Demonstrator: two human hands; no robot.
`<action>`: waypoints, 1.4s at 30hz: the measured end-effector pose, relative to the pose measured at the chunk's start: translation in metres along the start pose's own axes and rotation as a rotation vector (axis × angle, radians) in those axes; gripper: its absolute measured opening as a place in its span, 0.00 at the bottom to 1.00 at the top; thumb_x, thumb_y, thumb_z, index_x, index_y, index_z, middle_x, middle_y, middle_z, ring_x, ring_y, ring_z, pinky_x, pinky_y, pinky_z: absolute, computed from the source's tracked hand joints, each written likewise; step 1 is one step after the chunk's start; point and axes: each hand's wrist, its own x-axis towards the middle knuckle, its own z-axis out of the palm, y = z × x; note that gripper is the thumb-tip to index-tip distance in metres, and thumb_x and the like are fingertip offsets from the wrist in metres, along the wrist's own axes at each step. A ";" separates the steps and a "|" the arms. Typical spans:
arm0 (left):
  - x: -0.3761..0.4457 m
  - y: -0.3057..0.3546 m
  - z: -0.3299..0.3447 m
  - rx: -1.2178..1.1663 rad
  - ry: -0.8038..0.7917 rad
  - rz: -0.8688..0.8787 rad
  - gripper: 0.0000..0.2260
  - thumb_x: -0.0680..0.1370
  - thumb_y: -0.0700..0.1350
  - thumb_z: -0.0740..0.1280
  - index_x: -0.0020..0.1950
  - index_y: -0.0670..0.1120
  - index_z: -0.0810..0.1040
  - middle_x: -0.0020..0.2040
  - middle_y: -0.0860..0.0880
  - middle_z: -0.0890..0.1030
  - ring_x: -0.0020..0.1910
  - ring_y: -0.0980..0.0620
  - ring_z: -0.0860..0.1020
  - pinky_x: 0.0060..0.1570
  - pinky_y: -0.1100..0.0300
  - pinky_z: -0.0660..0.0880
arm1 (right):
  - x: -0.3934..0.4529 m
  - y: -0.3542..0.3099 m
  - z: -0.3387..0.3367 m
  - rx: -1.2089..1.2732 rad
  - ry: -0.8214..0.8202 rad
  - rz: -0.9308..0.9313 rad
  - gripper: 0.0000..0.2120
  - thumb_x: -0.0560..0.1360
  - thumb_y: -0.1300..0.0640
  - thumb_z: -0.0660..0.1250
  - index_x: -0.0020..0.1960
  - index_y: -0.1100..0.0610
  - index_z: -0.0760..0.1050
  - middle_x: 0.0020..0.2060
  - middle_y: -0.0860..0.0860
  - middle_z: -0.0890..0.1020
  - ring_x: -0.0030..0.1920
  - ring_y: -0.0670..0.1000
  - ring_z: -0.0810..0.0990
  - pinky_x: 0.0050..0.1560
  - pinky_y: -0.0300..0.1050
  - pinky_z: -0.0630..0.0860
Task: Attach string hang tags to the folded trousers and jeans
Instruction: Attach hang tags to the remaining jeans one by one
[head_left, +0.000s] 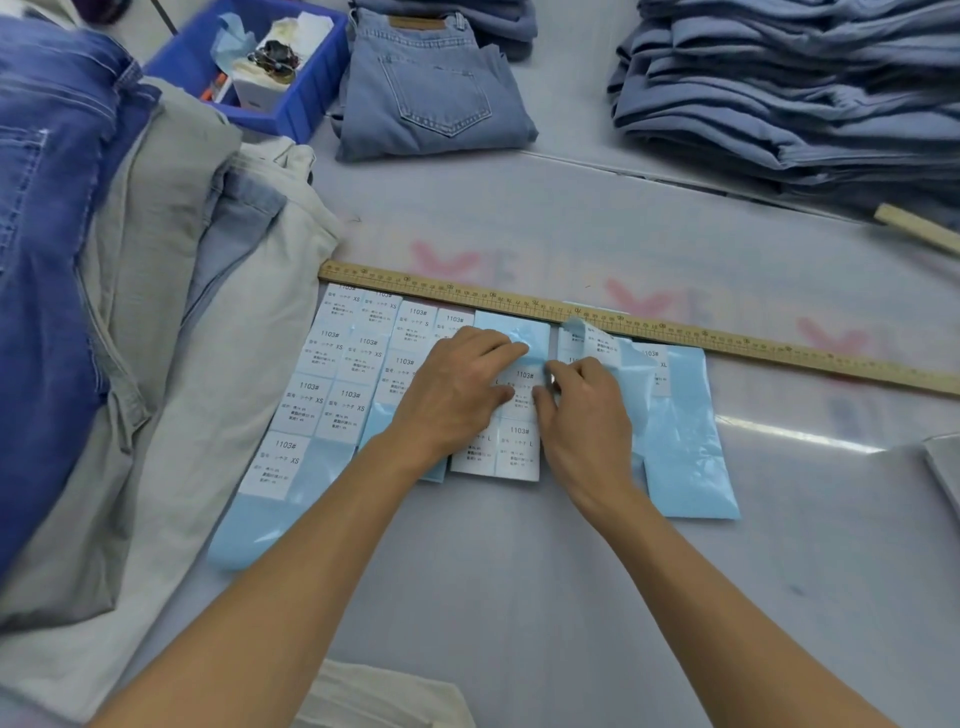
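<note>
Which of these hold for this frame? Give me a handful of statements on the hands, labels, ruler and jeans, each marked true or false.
1. Both hands, the left hand and the right hand, are on the size label sheets. True.
2. The wooden ruler lies between the person and the sheets. False: it lies along the sheets' far edge.
3. The right hand pinches the edge of a white label. True.
4. The folded light-blue jeans sit inside the blue bin. False: they lie on the table beside it.
5. The leftmost labels read XL. False: they read XS.
</note>
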 end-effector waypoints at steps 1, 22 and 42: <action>0.000 0.000 0.000 -0.007 0.012 0.005 0.21 0.74 0.38 0.76 0.66 0.40 0.80 0.60 0.44 0.82 0.60 0.40 0.78 0.58 0.45 0.74 | 0.000 0.000 0.000 0.016 0.027 0.007 0.12 0.79 0.56 0.68 0.60 0.59 0.79 0.51 0.55 0.78 0.55 0.57 0.75 0.48 0.53 0.75; -0.032 0.015 -0.008 -0.010 0.358 -0.014 0.15 0.77 0.46 0.74 0.63 0.44 0.82 0.58 0.46 0.80 0.58 0.47 0.76 0.54 0.50 0.72 | -0.011 -0.019 -0.039 0.695 -0.062 0.155 0.06 0.77 0.58 0.73 0.48 0.47 0.81 0.42 0.42 0.84 0.41 0.41 0.79 0.43 0.32 0.76; -0.032 0.018 -0.034 0.045 0.379 0.272 0.05 0.80 0.40 0.71 0.53 0.39 0.85 0.50 0.45 0.84 0.49 0.43 0.81 0.40 0.46 0.78 | -0.002 -0.026 -0.063 1.107 -0.521 0.419 0.10 0.78 0.56 0.70 0.38 0.52 0.82 0.35 0.49 0.79 0.35 0.46 0.73 0.36 0.40 0.72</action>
